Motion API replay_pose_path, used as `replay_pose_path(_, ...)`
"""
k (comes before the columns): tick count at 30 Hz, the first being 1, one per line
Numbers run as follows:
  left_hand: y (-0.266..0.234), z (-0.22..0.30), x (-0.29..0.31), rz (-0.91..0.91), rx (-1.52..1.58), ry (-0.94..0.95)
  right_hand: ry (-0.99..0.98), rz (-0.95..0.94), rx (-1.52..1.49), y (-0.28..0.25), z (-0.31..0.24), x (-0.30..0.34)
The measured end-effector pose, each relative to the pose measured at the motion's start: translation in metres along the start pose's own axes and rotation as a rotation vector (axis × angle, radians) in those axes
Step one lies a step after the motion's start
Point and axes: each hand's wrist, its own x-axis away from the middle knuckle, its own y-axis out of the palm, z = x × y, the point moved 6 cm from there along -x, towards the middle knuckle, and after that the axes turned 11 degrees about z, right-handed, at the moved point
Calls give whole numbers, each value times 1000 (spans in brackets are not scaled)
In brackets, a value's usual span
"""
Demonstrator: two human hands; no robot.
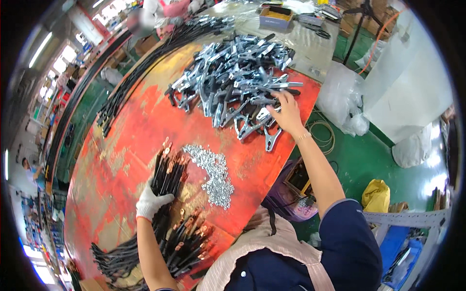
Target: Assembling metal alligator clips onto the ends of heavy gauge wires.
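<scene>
My left hand (153,200), in a white knit glove, is closed round a bundle of black cables (166,177) with copper lugs on their ends. A second batch of lugged cables (187,242) lies beside my left forearm. My bare right hand (287,114) reaches to the right edge of a big heap of silver metal spring clamps (233,72). Its thumb and fingers are apart over the clamps, with no clamp plainly gripped. Between the hands, small silver nuts (217,182) are spread on the red table (141,126).
Long black cables (145,65) run along the table's far left side. An open box (275,17) stands at the back. Right of the table are plastic bags (340,99), a coiled hose (324,133), a yellow sack (376,195) and a purple bin (279,203).
</scene>
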Motion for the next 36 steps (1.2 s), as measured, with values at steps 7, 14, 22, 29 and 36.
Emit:
replay_pose_path(7, 8, 32, 27, 56, -366, 84, -147, -195, 248, -23, -47, 77)
replay_pose_path(14, -2, 26, 46, -40, -329, 46, -120, -279, 403, -22, -81, 92)
replay_pose_path(22, -60, -28, 6, 67, 121, 89, 127, -201, 134, -58, -71, 123)
replay_pose_path(29, -54, 14, -5, 28, 95, 223, 748, -6, -788, -89, -62, 161)
replay_pose_path(36, -2, 36, -26, -179, -327, 123, 893, -15, -1197, -64, -114, 157)
